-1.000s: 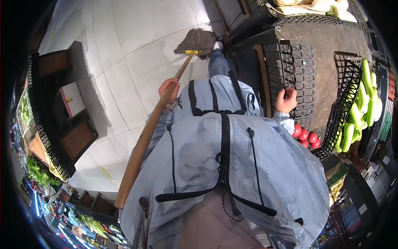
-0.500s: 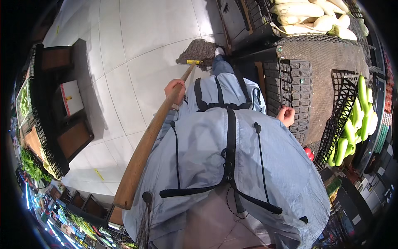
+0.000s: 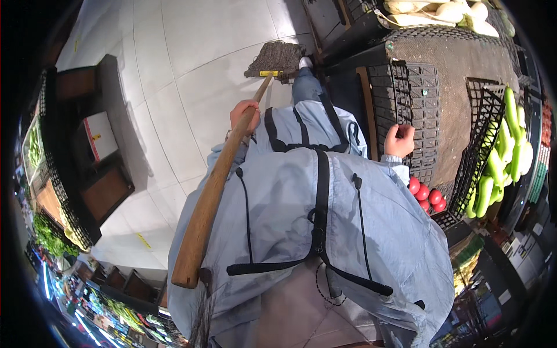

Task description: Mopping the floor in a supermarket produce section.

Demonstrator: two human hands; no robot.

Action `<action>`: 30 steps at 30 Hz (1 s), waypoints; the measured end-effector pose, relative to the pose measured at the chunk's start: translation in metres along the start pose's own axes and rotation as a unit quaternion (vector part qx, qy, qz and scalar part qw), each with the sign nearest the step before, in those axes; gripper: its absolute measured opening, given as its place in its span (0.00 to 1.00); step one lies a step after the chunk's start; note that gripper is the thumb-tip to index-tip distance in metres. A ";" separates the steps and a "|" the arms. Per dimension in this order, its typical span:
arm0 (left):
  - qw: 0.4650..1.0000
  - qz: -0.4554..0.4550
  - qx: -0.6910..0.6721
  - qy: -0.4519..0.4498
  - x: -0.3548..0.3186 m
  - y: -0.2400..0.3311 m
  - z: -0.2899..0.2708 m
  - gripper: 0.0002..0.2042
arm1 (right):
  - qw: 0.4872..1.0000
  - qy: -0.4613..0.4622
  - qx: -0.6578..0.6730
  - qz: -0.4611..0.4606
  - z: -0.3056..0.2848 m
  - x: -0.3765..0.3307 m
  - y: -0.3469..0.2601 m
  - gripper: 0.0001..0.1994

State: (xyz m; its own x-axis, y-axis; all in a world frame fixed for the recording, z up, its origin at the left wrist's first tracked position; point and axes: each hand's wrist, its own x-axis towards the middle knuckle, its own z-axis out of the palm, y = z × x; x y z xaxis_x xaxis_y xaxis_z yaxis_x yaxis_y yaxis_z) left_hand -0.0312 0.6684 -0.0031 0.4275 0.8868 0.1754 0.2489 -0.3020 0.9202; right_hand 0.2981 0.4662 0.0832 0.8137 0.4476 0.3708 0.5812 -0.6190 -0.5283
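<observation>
My left hand [image 3: 244, 115] is closed around the long wooden handle [image 3: 212, 194] of a broom. Its dark bristle head [image 3: 275, 58] rests on the white tiled floor [image 3: 191, 52], just left of my shoe [image 3: 304, 62]. My right hand [image 3: 399, 141] is curled, with its fingers on the edge of a black plastic crate [image 3: 415, 104] on the display stand to my right. My light blue jacket and black harness straps fill the middle of the view.
A dark mat covers the stand top [image 3: 464, 64]. Red tomatoes [image 3: 426, 194] lie in a crate by my right elbow, green squash [image 3: 499, 156] farther right, pale gourds [image 3: 441, 11] at the top. Dark wooden crates [image 3: 98, 180] and leafy greens [image 3: 49, 238] line the left.
The broom head has stayed by my foot while my left hand slid slightly along the handle. My right hand stays on the black crate. The view shifted, bringing the tomatoes back into sight.
</observation>
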 end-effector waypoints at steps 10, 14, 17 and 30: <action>0.994 -0.071 -0.084 -0.024 -0.013 -0.012 -0.030 0.08 | 1.000 -0.014 -0.009 -0.012 -0.003 0.004 -0.003 0.07; 0.994 -0.081 -0.073 -0.030 -0.020 -0.012 -0.024 0.07 | 1.000 -0.004 -0.009 -0.007 -0.001 0.001 -0.004 0.06; 0.993 -0.070 -0.092 -0.011 -0.021 -0.009 -0.021 0.06 | 0.998 -0.023 0.054 0.024 -0.001 0.000 0.003 0.05; 0.984 -0.142 -0.096 0.051 -0.003 -0.029 0.005 0.04 | 0.989 -0.033 0.129 0.063 0.002 0.002 0.013 0.05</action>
State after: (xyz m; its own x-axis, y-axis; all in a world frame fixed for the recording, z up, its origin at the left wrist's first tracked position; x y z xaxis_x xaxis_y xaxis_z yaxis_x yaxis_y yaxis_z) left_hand -0.0352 0.6731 -0.0316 0.2731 0.9592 -0.0732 0.1732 0.0258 0.9845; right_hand 0.3070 0.4605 0.0758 0.8722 0.4244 0.2430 0.4474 -0.4918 -0.7470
